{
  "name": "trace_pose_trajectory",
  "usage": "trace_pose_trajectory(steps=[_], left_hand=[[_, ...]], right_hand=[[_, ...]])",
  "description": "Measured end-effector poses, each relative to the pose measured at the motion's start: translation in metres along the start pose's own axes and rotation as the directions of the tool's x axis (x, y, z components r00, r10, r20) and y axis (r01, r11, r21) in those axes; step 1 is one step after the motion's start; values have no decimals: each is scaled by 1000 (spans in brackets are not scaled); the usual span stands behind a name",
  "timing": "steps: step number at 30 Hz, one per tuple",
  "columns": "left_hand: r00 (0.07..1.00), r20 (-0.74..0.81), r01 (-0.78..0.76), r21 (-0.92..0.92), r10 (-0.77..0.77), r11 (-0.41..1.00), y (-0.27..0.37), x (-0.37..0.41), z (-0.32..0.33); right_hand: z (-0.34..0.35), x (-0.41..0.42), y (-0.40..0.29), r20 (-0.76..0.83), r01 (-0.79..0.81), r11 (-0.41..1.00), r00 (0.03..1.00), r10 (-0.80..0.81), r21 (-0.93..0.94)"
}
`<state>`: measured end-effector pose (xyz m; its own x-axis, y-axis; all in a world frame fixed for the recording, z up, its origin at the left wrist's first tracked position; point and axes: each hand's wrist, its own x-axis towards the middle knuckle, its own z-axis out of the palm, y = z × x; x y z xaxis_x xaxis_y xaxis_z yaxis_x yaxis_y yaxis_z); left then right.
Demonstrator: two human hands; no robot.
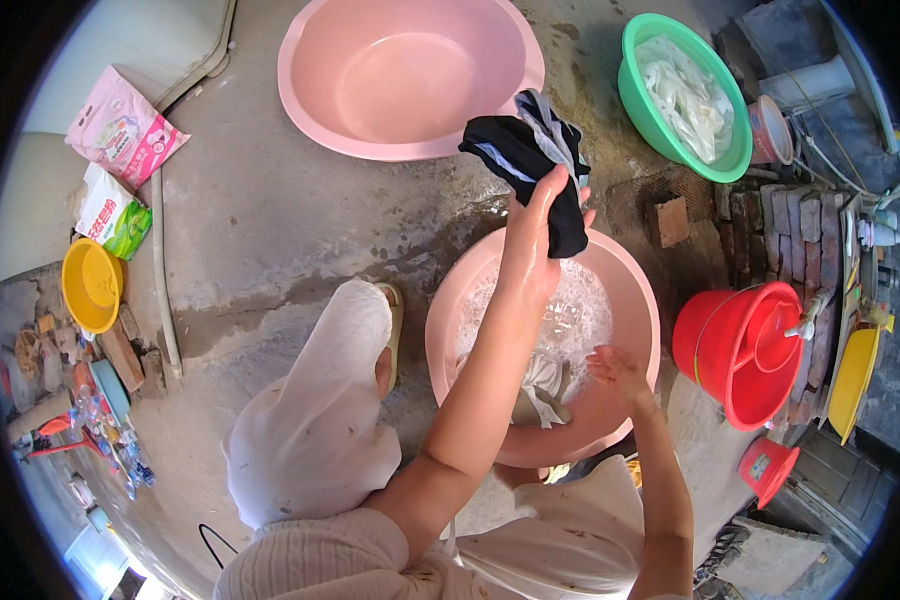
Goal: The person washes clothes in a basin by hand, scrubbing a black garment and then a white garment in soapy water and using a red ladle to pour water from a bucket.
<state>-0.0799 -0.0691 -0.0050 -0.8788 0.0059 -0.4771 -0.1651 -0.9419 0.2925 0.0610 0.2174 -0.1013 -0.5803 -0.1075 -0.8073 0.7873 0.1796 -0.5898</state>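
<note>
My left hand (532, 236) grips a bundled black cloth item (511, 139) with grey and light-blue parts. It is raised above the far rim of a pink plastic basin (444, 330). Sudsy water (570, 300) fills much of this basin, and a pale cloth (544, 379) is partly under the surface. My right hand (619, 373) hovers at the basin's right side with its fingers apart and nothing in it. Beyond the bundle stands a larger pink basin (319, 82) with no items visible inside.
To the upper right, a green basin (634, 97) holds white cloth (686, 97). A red bucket (709, 337) with a red dipper (769, 330) stands right, beneath a tap (801, 328). A brick (669, 221) lies nearby. Detergent bags (124, 127) and a yellow basin (90, 285) are left.
</note>
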Motion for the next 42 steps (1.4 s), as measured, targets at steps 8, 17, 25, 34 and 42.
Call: trace_pose_trajectory(steps=[8, 17, 25, 34, 42], left_hand=[[973, -110, 215, 87, -205, 973, -43, -30, -35], [952, -157, 303, 359, -263, 882, -77, -53, -55], [946, -36, 252, 706, -322, 662, -64, -73, -39], [949, 138, -124, 990, -284, 65, -19, -57, -50], [859, 63, -361, 778, -507, -515, -51, -138, -85]], right_hand=[[20, 19, 18, -7, 11, 998, 1000, -12, -61], [-25, -15, -32, -255, 310, 665, 750, -610, -680], [-254, -49, -10, -746, -160, 754, -121, -655, -637], [-256, -33, -13, -638, 482, 732, 765, -84, 481], [-289, -87, 11, -747, 463, 833, 658, -94, 303]])
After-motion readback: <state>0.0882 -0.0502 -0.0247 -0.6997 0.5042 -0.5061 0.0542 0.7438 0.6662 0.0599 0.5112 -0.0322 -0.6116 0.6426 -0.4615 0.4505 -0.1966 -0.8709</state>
